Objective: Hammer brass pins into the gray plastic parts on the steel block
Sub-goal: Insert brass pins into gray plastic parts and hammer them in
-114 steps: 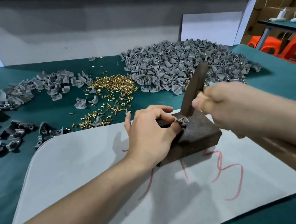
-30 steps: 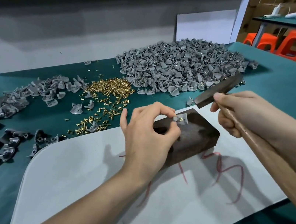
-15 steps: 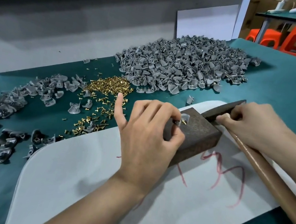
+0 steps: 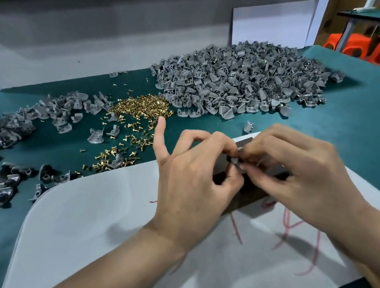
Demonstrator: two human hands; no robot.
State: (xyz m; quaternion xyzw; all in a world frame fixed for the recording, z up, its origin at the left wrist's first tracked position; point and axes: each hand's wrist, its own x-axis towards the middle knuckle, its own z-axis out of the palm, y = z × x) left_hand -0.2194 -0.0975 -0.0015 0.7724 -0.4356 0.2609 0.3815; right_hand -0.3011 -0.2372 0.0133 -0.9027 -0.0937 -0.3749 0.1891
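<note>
My left hand (image 4: 193, 176) and right hand (image 4: 308, 177) both pinched the gray plastic part (image 4: 235, 160) between fingertips, and I judged it needed seating flat on the steel block (image 4: 249, 196) beneath them.

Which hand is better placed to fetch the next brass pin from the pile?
Left, probably. The left hand sits between the steel block and the brass pins, its index finger stretched toward them. The right hand lies across the block from the pile; both pinch the gray part.

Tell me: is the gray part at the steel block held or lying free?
Held. The left hand and right hand both pinch the gray part over the steel block; whether it touches the block, cannot tell.
</note>
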